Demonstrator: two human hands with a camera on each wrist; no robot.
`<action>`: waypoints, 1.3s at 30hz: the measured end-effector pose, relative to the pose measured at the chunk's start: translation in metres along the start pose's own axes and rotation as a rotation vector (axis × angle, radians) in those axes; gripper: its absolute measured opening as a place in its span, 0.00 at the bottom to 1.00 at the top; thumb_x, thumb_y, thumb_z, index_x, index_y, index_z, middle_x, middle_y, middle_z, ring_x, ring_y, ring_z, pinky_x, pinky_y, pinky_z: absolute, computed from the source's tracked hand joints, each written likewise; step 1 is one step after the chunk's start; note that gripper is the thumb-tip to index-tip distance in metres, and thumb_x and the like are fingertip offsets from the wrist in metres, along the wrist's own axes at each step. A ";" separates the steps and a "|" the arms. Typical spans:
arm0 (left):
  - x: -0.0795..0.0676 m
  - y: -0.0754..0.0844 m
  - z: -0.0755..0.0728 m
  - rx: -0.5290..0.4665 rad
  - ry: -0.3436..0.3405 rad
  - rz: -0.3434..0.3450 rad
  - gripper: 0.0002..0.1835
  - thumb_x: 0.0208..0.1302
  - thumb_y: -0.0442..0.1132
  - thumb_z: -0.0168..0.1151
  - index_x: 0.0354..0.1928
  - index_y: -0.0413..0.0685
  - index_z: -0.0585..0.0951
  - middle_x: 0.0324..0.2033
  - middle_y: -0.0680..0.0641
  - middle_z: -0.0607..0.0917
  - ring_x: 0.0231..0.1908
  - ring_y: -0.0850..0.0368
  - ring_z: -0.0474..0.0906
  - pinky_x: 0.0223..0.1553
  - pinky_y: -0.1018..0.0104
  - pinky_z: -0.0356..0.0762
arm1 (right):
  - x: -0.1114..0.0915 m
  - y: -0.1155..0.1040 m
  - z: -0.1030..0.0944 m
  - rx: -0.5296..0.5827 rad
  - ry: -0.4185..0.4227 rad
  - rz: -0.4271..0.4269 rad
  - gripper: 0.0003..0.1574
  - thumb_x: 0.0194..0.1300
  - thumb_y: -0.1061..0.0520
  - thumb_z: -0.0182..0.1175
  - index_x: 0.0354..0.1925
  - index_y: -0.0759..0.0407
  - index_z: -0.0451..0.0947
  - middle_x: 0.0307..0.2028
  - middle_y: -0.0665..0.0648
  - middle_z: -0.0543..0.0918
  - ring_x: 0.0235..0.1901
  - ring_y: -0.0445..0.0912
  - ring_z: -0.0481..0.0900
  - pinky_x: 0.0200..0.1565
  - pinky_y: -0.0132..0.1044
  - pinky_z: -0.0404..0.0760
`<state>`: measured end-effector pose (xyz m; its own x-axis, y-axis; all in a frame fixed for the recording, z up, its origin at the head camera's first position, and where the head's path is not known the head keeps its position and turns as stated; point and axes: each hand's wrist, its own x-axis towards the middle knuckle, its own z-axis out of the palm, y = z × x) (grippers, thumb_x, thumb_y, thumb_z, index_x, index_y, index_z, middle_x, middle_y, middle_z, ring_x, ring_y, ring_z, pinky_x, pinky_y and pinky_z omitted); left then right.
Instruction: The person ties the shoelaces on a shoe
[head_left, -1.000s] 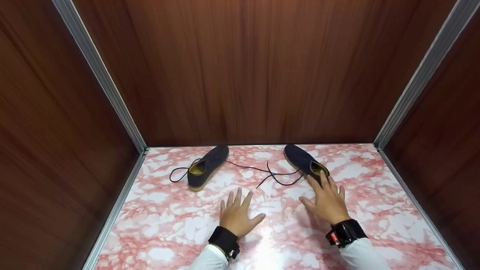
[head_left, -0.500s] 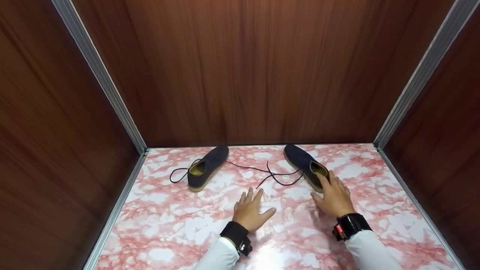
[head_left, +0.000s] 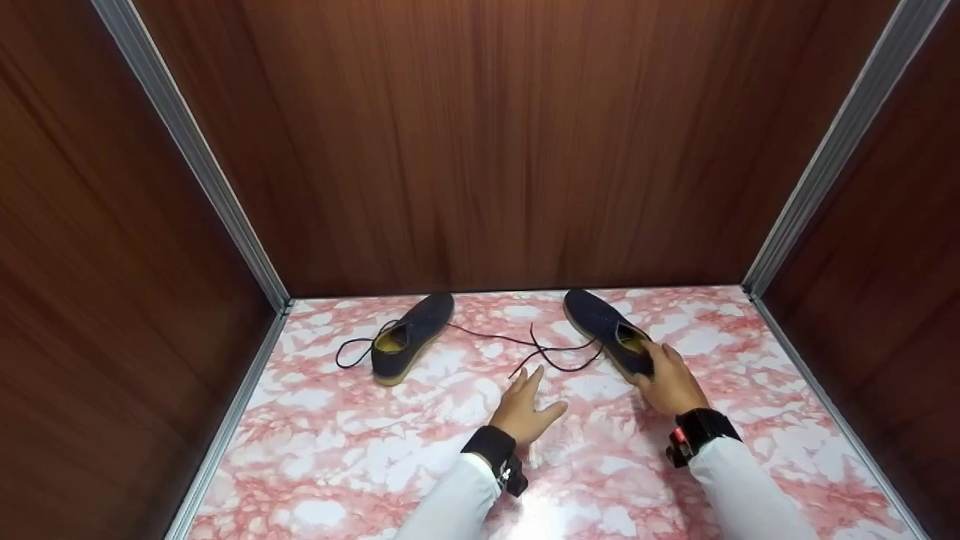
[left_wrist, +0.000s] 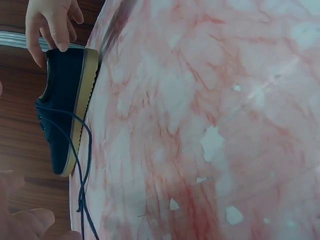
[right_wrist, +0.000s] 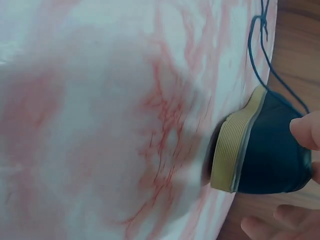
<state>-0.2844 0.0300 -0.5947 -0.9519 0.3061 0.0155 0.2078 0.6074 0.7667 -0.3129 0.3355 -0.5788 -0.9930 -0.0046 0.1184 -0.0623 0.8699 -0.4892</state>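
Note:
Two dark navy lace-up shoes with tan soles lie apart in the head view, toes toward the back wall. My right hand (head_left: 671, 382) is at the heel of the right shoe (head_left: 600, 319), pinching its collar between thumb and fingers. In the right wrist view, the thumb (right_wrist: 306, 131) lies against the heel's side (right_wrist: 272, 150). My left hand (head_left: 523, 409) holds nothing, fingers spread, just short of the loose lace ends (head_left: 551, 350). The left shoe (head_left: 416, 334) stands untouched, one lace (head_left: 351, 352) looping out to its left.
A red-and-white marbled surface (head_left: 337, 450) carries both shoes. Brown wood-grain panels rise behind it (head_left: 480, 150) and at both sides, joined by grey metal corner posts (head_left: 202, 165). The shoe toes are close to the back panel.
My right hand has moved from above the heel of the right shoe to pinching it. My left hand has moved right and forward, toward the laces. Both shoes stay in place.

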 end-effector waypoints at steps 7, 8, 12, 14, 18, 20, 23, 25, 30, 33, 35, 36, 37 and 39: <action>0.015 0.009 0.008 0.005 -0.032 -0.011 0.46 0.66 0.60 0.65 0.82 0.55 0.61 0.80 0.32 0.61 0.77 0.35 0.63 0.76 0.45 0.67 | 0.015 0.004 0.004 0.000 0.035 -0.098 0.29 0.71 0.65 0.61 0.68 0.70 0.71 0.65 0.80 0.74 0.66 0.74 0.72 0.70 0.66 0.70; 0.017 0.011 0.010 0.011 -0.038 -0.015 0.46 0.65 0.60 0.65 0.82 0.55 0.61 0.79 0.33 0.61 0.77 0.35 0.64 0.75 0.45 0.68 | 0.016 0.005 0.005 -0.003 0.043 -0.112 0.26 0.70 0.67 0.61 0.65 0.71 0.73 0.63 0.80 0.76 0.65 0.73 0.73 0.69 0.66 0.71; 0.023 0.019 0.013 0.017 -0.070 -0.036 0.46 0.65 0.59 0.66 0.81 0.55 0.61 0.79 0.34 0.63 0.77 0.37 0.65 0.76 0.48 0.67 | 0.017 0.007 0.006 -0.015 0.071 -0.157 0.15 0.69 0.68 0.62 0.53 0.69 0.78 0.55 0.77 0.81 0.58 0.71 0.79 0.62 0.65 0.77; 0.026 0.021 0.015 0.001 -0.079 -0.048 0.45 0.66 0.58 0.65 0.81 0.54 0.62 0.79 0.36 0.65 0.78 0.40 0.64 0.77 0.49 0.66 | 0.015 0.007 0.006 -0.016 0.071 -0.177 0.11 0.70 0.68 0.63 0.50 0.67 0.79 0.52 0.75 0.82 0.56 0.70 0.81 0.60 0.65 0.78; 0.030 0.023 0.016 -0.053 -0.090 -0.059 0.44 0.67 0.56 0.64 0.81 0.51 0.62 0.77 0.39 0.70 0.77 0.43 0.67 0.77 0.52 0.66 | 0.007 0.002 0.008 -0.028 0.066 -0.200 0.10 0.71 0.64 0.65 0.50 0.63 0.80 0.53 0.74 0.82 0.55 0.69 0.82 0.57 0.65 0.80; 0.029 0.022 0.016 -0.087 -0.095 -0.062 0.44 0.67 0.56 0.63 0.81 0.51 0.62 0.75 0.39 0.72 0.74 0.43 0.70 0.76 0.52 0.68 | 0.002 -0.003 0.008 -0.036 0.071 -0.206 0.12 0.71 0.62 0.65 0.52 0.61 0.80 0.53 0.73 0.82 0.54 0.68 0.83 0.55 0.64 0.81; 0.027 0.020 0.015 -0.144 -0.091 -0.069 0.42 0.69 0.57 0.61 0.81 0.52 0.62 0.74 0.39 0.74 0.72 0.41 0.74 0.74 0.51 0.70 | -0.008 -0.012 0.010 -0.041 0.102 -0.229 0.13 0.70 0.59 0.68 0.52 0.58 0.81 0.51 0.70 0.84 0.50 0.66 0.84 0.53 0.63 0.83; 0.025 0.019 0.013 -0.180 -0.082 -0.074 0.41 0.69 0.57 0.60 0.81 0.51 0.63 0.73 0.37 0.74 0.71 0.40 0.74 0.74 0.49 0.71 | -0.016 -0.020 0.012 -0.036 0.117 -0.241 0.15 0.68 0.58 0.70 0.51 0.57 0.82 0.48 0.68 0.84 0.46 0.64 0.85 0.50 0.61 0.84; 0.020 0.015 0.009 -0.243 -0.056 -0.081 0.40 0.71 0.54 0.59 0.79 0.46 0.64 0.70 0.33 0.76 0.70 0.38 0.75 0.72 0.47 0.72 | -0.039 -0.036 0.016 -0.025 0.099 -0.230 0.16 0.66 0.54 0.73 0.50 0.54 0.82 0.43 0.63 0.81 0.36 0.53 0.82 0.41 0.53 0.84; 0.019 0.011 0.009 -0.255 -0.055 -0.080 0.39 0.71 0.53 0.59 0.79 0.44 0.65 0.70 0.32 0.76 0.69 0.38 0.76 0.71 0.47 0.74 | -0.051 -0.046 0.020 -0.013 0.083 -0.223 0.17 0.64 0.52 0.74 0.48 0.53 0.81 0.41 0.61 0.79 0.31 0.47 0.77 0.35 0.45 0.80; 0.019 0.009 0.009 -0.270 -0.065 -0.072 0.39 0.71 0.53 0.59 0.78 0.43 0.66 0.70 0.32 0.77 0.69 0.38 0.76 0.71 0.47 0.74 | -0.060 -0.052 0.023 0.003 0.067 -0.217 0.17 0.63 0.50 0.75 0.46 0.51 0.81 0.39 0.58 0.77 0.30 0.44 0.75 0.32 0.40 0.78; 0.018 0.008 0.009 -0.280 -0.072 -0.072 0.38 0.72 0.54 0.59 0.78 0.44 0.66 0.70 0.32 0.77 0.69 0.38 0.76 0.71 0.47 0.74 | -0.064 -0.056 0.026 0.015 0.059 -0.218 0.17 0.62 0.49 0.76 0.46 0.51 0.81 0.38 0.57 0.76 0.29 0.43 0.74 0.31 0.37 0.77; 0.017 0.007 0.008 -0.282 -0.079 -0.071 0.38 0.72 0.54 0.59 0.78 0.45 0.66 0.69 0.33 0.77 0.69 0.39 0.76 0.71 0.47 0.74 | -0.068 -0.059 0.028 0.029 0.050 -0.222 0.18 0.62 0.48 0.76 0.46 0.50 0.81 0.37 0.56 0.75 0.28 0.42 0.72 0.30 0.35 0.75; 0.013 0.003 0.008 -0.297 -0.095 -0.074 0.37 0.73 0.55 0.59 0.78 0.46 0.66 0.69 0.34 0.78 0.70 0.39 0.76 0.71 0.47 0.74 | -0.076 -0.066 0.033 0.050 0.032 -0.233 0.20 0.60 0.47 0.77 0.47 0.49 0.82 0.37 0.54 0.74 0.28 0.40 0.71 0.28 0.32 0.74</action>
<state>-0.2946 0.0418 -0.5969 -0.9336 0.3452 -0.0963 0.0509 0.3938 0.9178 -0.2365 0.2624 -0.5843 -0.9477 -0.1858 0.2597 -0.2947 0.8219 -0.4875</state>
